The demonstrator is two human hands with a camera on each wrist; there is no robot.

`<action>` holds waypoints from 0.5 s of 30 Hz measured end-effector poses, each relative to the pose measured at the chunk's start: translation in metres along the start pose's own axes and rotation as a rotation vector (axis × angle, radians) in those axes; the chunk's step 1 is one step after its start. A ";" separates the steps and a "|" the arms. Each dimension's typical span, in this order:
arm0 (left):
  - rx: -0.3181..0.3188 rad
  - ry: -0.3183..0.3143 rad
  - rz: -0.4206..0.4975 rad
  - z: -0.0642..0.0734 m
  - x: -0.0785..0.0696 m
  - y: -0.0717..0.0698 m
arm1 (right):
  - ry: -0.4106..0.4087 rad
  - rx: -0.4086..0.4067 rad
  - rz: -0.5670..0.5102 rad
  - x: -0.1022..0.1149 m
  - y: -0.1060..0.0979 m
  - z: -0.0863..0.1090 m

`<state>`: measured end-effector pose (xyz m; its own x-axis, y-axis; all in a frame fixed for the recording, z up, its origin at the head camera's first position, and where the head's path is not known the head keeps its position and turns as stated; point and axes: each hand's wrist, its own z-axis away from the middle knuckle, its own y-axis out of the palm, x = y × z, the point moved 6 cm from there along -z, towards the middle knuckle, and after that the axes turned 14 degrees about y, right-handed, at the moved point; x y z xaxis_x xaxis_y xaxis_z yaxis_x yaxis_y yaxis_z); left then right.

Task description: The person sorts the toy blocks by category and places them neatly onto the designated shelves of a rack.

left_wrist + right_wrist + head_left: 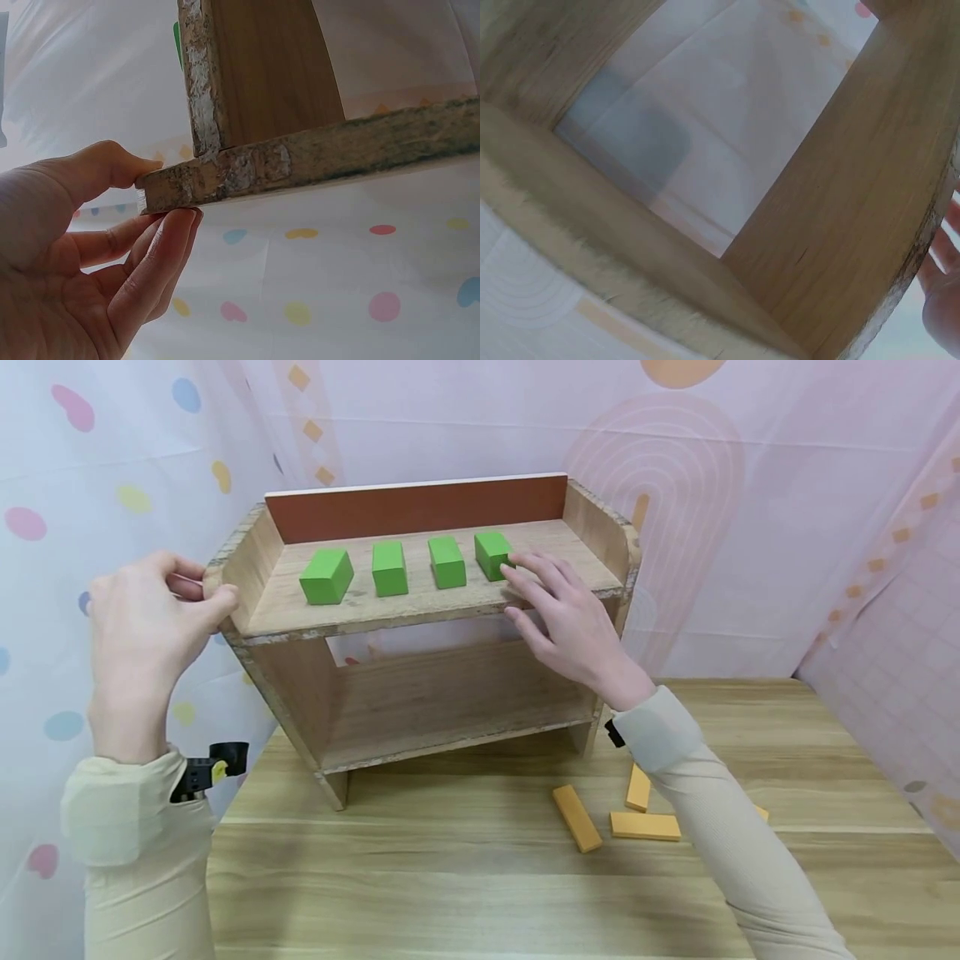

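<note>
My left hand [150,635] pinches the front edge of the left side panel of a wooden shelf [450,606] between thumb and fingers. In the left wrist view the thumb [120,159] lies on one face of the panel and the fingertips on the other. Several green blocks stand in a row on the upper board, among them a left one [327,577]. At the rightmost green block [492,555], my right hand [570,622] has its loosely bent fingertips against the right side, with the thumb lower, by the board's front edge. Only part of that hand shows in the right wrist view.
A reddish-brown strip [427,510] backs the upper board. Orange planks, including one [577,818] and another [645,826], lie on the wooden table [420,893] in front, some partly hidden by the right sleeve. Patterned curtains [480,427] hang behind and at both sides.
</note>
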<state>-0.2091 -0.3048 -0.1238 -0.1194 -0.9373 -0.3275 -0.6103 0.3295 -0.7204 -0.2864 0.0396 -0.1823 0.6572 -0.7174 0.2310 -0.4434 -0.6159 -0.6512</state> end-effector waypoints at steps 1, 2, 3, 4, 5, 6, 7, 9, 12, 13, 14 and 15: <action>0.000 0.002 0.002 0.000 -0.001 0.000 | -0.013 -0.012 -0.013 -0.001 -0.002 0.003; -0.001 0.003 0.002 0.000 -0.001 0.000 | -0.031 -0.025 -0.025 -0.001 -0.004 0.005; -0.002 0.004 0.002 0.000 -0.002 -0.001 | -0.048 -0.038 -0.038 -0.002 -0.006 0.008; -0.004 0.007 0.001 0.000 -0.002 -0.001 | -0.066 -0.049 -0.053 -0.003 -0.008 0.011; -0.006 0.009 0.003 0.000 -0.002 -0.001 | -0.083 -0.060 -0.065 -0.004 -0.011 0.014; -0.007 0.010 0.002 0.000 -0.003 -0.001 | -0.097 -0.069 -0.078 -0.006 -0.013 0.017; -0.008 0.011 0.002 0.000 -0.003 -0.001 | -0.110 -0.072 -0.092 -0.007 -0.015 0.020; -0.006 0.010 0.007 0.000 -0.003 -0.001 | -0.119 -0.074 -0.131 -0.012 -0.018 0.028; -0.005 0.012 0.013 0.001 -0.003 -0.001 | -0.116 -0.072 -0.182 -0.021 -0.023 0.039; -0.004 0.012 0.014 0.001 -0.003 -0.001 | -0.110 -0.070 -0.201 -0.024 -0.024 0.043; -0.002 0.010 0.013 0.001 -0.003 -0.001 | -0.099 -0.065 -0.217 -0.029 -0.025 0.047; 0.000 0.010 0.011 0.001 -0.003 -0.001 | -0.086 -0.059 -0.230 -0.033 -0.026 0.051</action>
<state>-0.2075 -0.3019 -0.1228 -0.1342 -0.9346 -0.3295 -0.6091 0.3400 -0.7165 -0.2652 0.0962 -0.2100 0.7935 -0.5272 0.3041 -0.3094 -0.7796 -0.5445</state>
